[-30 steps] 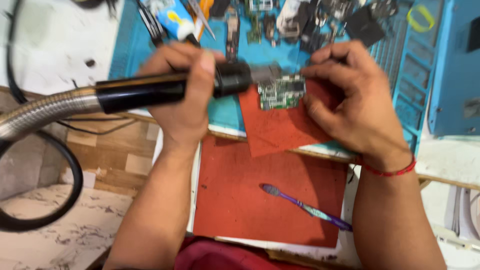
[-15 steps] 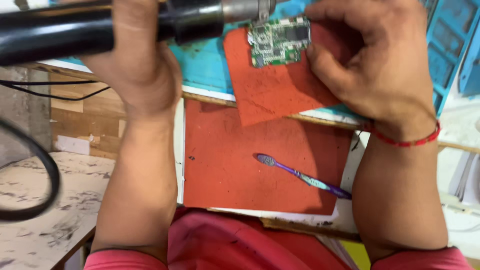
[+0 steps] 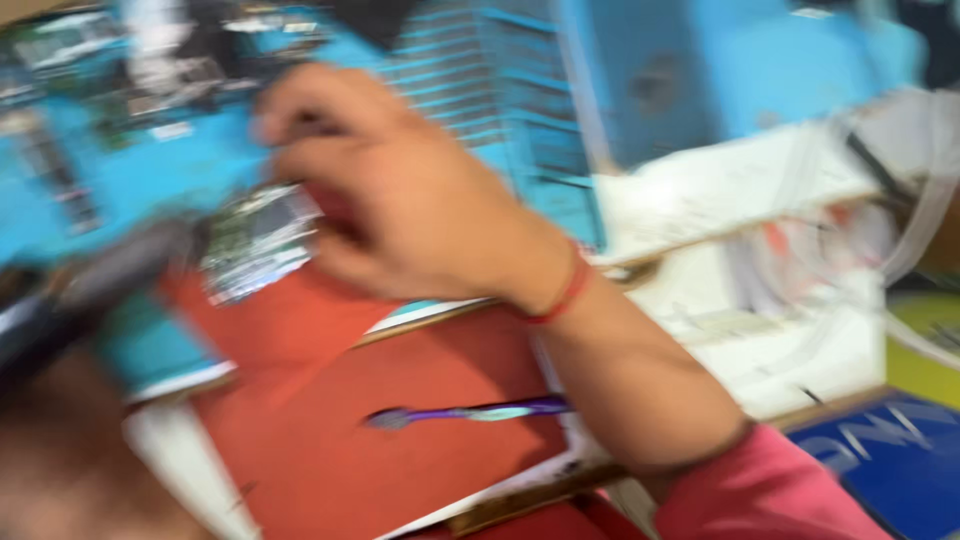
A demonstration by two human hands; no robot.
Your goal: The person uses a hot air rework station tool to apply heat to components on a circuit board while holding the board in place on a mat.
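The view is heavily blurred. My right hand (image 3: pixel 400 205), with a red thread at the wrist, pinches a small green circuit board (image 3: pixel 258 240) by its right edge and holds it over a red mat piece (image 3: pixel 300 325) on the blue work mat (image 3: pixel 150 170). My left hand (image 3: pixel 45 450) shows only as a blur at the lower left, wrapped on the black handle of a hot-air tool (image 3: pixel 95 285). The tool's nozzle points at the board's left side.
A purple toothbrush (image 3: pixel 470 412) lies on a larger red mat (image 3: pixel 330 470) nearer to me. A blue ribbed rack (image 3: pixel 480 90) stands behind my right hand. White papers (image 3: pixel 790 330) and a dark blue item (image 3: pixel 890 450) sit at the right.
The camera has swung right and tilted, so the bench now sits at the left and everything smears. Both hands keep their hold on the tool and the board.
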